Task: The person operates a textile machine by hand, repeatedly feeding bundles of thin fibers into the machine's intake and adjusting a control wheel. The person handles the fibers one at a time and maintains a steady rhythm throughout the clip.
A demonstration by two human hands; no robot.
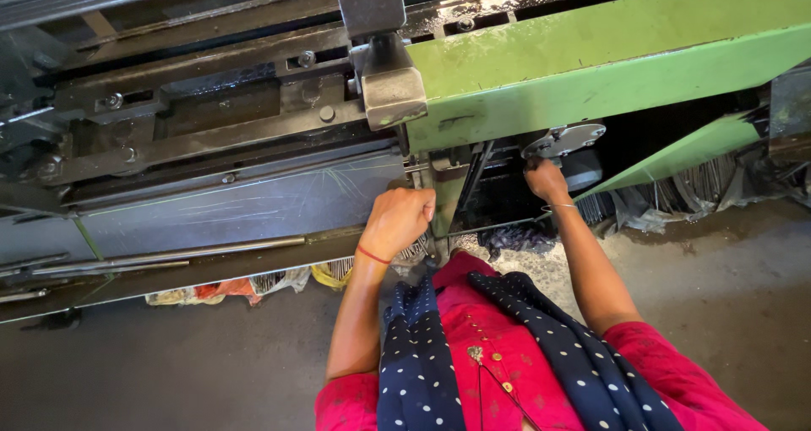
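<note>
Left hand (399, 218) fisted at grey panel (245, 203), right hand (546, 179) under metal disc (563, 139) (green machine (608, 68)).

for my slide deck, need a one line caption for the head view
Person's left hand fisted at a green machine frame, right hand reaching under its round metal plate.

Machine frame (591, 68): painted green metal, matt, scuffed. Rails (211, 118): dark steel, oily gloss seen. Round plate (564, 139): bare metal, dull shine. Floor (718, 262): rough concrete, dusty. Scarf (414, 355): soft dotted navy cloth. Bangle (557, 207): thin metal, shiny.
</note>
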